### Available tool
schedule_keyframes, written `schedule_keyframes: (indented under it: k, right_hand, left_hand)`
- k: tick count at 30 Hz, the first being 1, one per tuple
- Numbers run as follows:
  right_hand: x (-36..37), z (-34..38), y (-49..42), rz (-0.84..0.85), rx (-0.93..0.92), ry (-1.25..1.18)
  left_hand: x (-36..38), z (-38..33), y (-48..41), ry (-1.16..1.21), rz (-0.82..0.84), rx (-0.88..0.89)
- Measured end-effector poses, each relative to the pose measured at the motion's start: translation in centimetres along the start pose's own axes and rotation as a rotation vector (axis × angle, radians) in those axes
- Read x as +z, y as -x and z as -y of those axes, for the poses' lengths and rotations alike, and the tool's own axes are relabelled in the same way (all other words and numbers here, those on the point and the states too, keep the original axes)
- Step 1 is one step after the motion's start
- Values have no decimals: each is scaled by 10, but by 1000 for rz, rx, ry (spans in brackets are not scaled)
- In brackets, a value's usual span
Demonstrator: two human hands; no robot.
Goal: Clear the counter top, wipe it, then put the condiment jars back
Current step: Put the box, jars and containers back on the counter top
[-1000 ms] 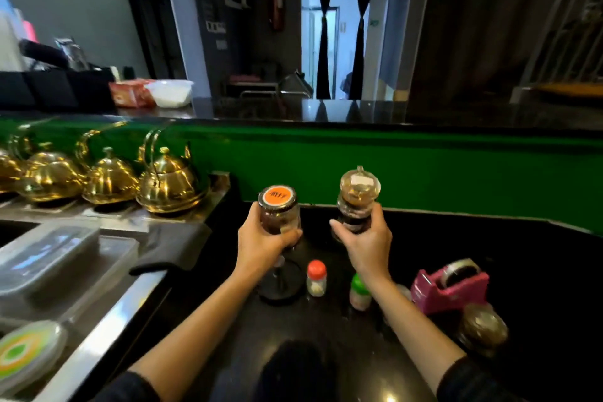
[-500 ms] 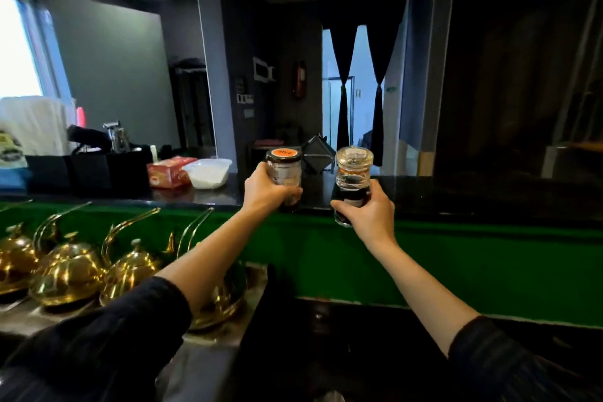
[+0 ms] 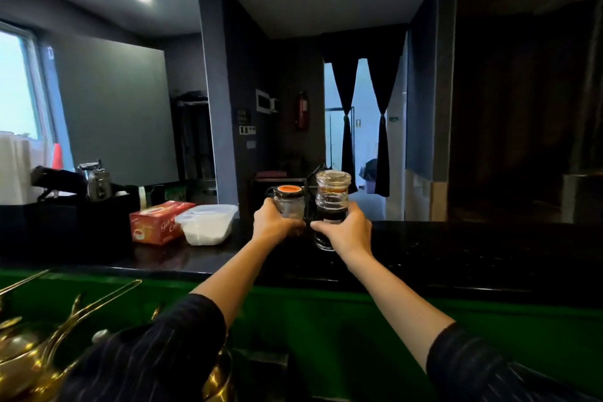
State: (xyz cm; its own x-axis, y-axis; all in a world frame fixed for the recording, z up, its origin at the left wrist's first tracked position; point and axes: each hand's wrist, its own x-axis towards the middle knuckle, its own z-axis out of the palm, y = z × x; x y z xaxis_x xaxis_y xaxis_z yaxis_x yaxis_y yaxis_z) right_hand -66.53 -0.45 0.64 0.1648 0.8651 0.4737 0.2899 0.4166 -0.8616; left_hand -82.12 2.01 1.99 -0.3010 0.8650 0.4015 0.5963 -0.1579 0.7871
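Note:
Both arms reach out over the raised black counter top (image 3: 456,248). My left hand (image 3: 272,225) grips a small glass jar with an orange lid (image 3: 289,201). My right hand (image 3: 349,232) grips a taller clear condiment jar with a glass lid (image 3: 332,196), dark liquid in its lower half. The two jars are side by side, almost touching, low over the counter top; whether their bases touch it is hidden by my hands.
Left of the jars on the counter top stand a white plastic container (image 3: 208,227) and a red tea box (image 3: 160,222), then black boxes (image 3: 65,222) with a glass jar. Brass teapots (image 3: 29,352) sit below at the lower left, behind the green panel (image 3: 326,320).
Both hands have lifted the jars from the lower black counter up and forward to the raised counter top, and have now lowered them close to its surface.

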Motion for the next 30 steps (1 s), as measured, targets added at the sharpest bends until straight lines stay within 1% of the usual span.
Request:
schedule_keyframes:
  k: [6,9,12,16,18,21,25,27,30]
  right_hand:
    - [22,-9,3,61,17,42]
    - [26,-10,5,78,17,48]
    - [33,-7,5,98,24,62]
    - [49,-7,7,135,27,62]
    - [55,-5,9,153,28,74]
    - [58,-1,12,162,32,90]
    - [51,5,19,208,74,132]
    - [39,7,26,225,83,161]
    - [5,12,39,232,63,226]
  left_hand:
    - [11,13,-17,50,31,-25]
    - [13,15,-23,57,80,-28]
    - [14,20,-28,55,152,-32]
    - [3,28,-34,36,330,-29]
    - [-7,34,-33,42,378,-59]
    - [-24,39,-24,74,334,-143]
    - [-35,45,-7,36,262,-162]
    - [-37,45,5,30,168,-160]
    - [-35,34,36,39,-60,-112]
